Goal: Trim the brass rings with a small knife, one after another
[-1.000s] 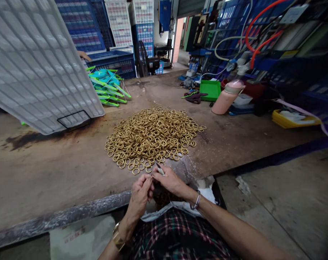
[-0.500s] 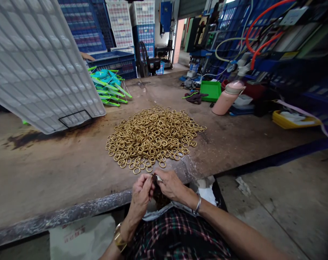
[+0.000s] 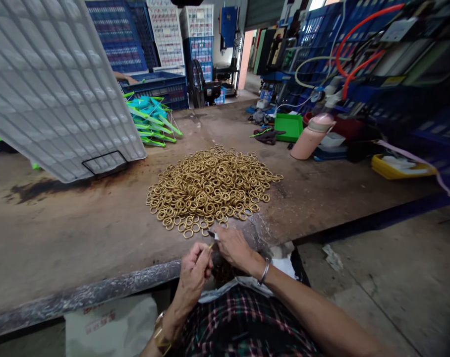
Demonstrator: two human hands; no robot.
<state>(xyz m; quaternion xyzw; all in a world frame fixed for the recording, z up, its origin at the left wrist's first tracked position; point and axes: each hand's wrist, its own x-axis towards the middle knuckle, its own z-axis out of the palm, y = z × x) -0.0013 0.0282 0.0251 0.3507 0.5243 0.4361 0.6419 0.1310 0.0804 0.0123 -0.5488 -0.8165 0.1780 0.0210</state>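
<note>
The dark-tipped tool [image 3: 215, 237] gripped in the fingers of the right hand [image 3: 235, 248] could slip and nick the left hand [image 3: 194, 264], which pinches a brass-coloured ring [image 3: 210, 246].

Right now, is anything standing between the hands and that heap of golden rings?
Nothing visible does. The left hand, pinching a gold-coloured piece, and the right hand, holding a dark-tipped tool, are on the near side of the heap of rings. The white crate stands off left, the pink bottle beyond to the right.
</note>
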